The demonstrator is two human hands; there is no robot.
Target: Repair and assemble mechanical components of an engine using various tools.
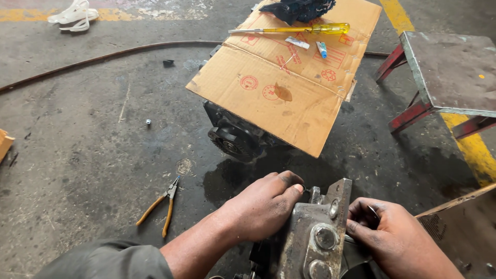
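A grey metal machine part (pixel 315 232) with bolts on its bracket sits at the bottom centre of the head view. My left hand (pixel 261 206) grips its left side, thumb pressed near the top edge. My right hand (pixel 395 240) holds its right side, fingers curled around a dark round piece. Behind it a black ribbed machine unit (pixel 232 137) lies on the oily floor under a sheet of cardboard (pixel 289 82).
On the cardboard lie a yellow-handled screwdriver (pixel 294 29), a dark cloth (pixel 299 9) and small items. Orange-handled pliers (pixel 160 206) rest on the floor at left. A red-legged metal stool (pixel 444 77) stands at right. A hose (pixel 98 57) crosses the floor; white sandals (pixel 75 14) sit far left.
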